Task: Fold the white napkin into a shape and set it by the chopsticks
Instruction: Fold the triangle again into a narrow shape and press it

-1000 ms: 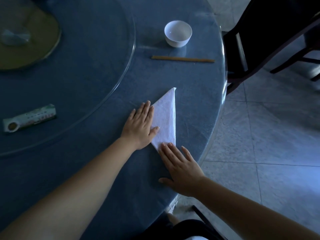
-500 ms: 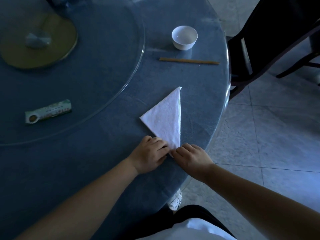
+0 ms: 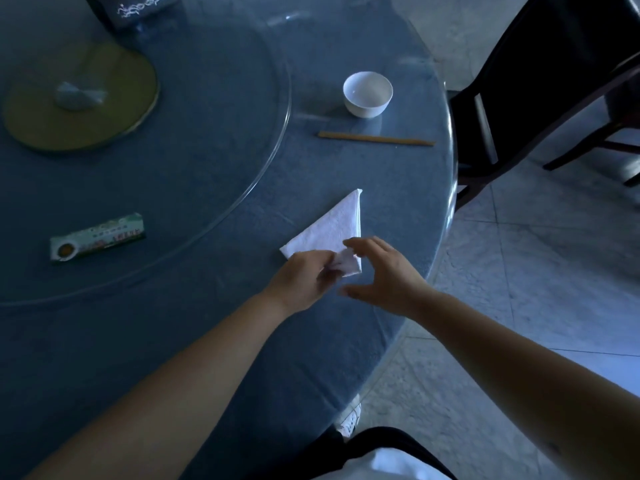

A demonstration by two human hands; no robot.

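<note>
The white napkin (image 3: 337, 225) lies folded into a triangle on the blue table, its tip pointing away from me. My left hand (image 3: 304, 280) pinches the napkin's near corner, which is lifted and curled over. Just to the right, my right hand (image 3: 384, 271) hovers with its fingers spread, holding nothing. The wooden chopsticks (image 3: 375, 138) lie crosswise farther back, apart from the napkin.
A small white bowl (image 3: 367, 94) stands behind the chopsticks. A glass turntable (image 3: 270, 161) covers the table's left, with a yellow-green disc (image 3: 81, 98) and a green packet (image 3: 97, 239) there. The table's rim (image 3: 446, 188) curves close on the right. A dark chair (image 3: 540, 81) stands beyond it.
Both hands went from pressing the napkin flat to its near corner. Now the left hand has lifted and curled that corner, and the right hand has let go and spread its fingers.
</note>
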